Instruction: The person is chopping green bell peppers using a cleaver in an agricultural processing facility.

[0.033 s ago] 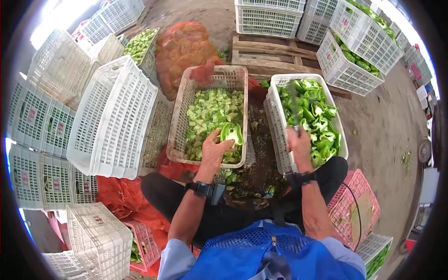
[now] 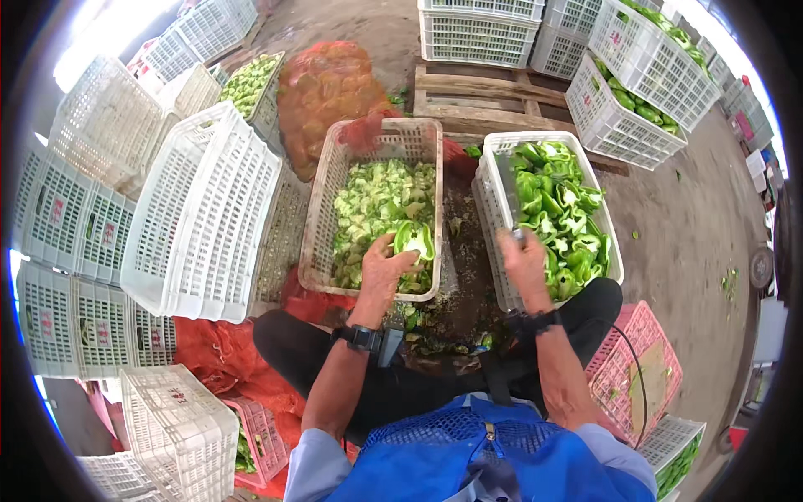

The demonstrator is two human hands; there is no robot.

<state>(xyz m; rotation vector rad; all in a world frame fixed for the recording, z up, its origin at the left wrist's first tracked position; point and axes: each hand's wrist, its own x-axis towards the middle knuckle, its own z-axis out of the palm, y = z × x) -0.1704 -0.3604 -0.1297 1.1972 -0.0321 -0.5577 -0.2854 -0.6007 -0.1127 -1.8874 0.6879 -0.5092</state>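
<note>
In my left hand (image 2: 385, 269) is a halved green bell pepper (image 2: 415, 243), its pale cut inside facing up. That hand is over the near right part of a white crate (image 2: 314, 238) of pale green pepper cores and scraps (image 2: 376, 197). My right hand (image 2: 524, 266) is closed round the handle of a knife. The knife's broad grey blade (image 2: 508, 182) points away from me, along the left side of a second white crate (image 2: 604, 188). Cut green peppers (image 2: 562, 209) fill that crate. My fingers hide most of the handle.
A red mesh sack (image 2: 322, 96) stands behind the scraps crate. Stacked white crates (image 2: 201, 213) rise close on my left. Beyond the crates lies a wooden pallet (image 2: 481, 88), with pepper-filled crates (image 2: 627, 125) at its right. A pink crate (image 2: 640, 368) sits beside my right knee.
My right hand has shifted slightly left and toward me, and the knife blade has swung left. My left hand and the halved pepper stay nearly in place.
</note>
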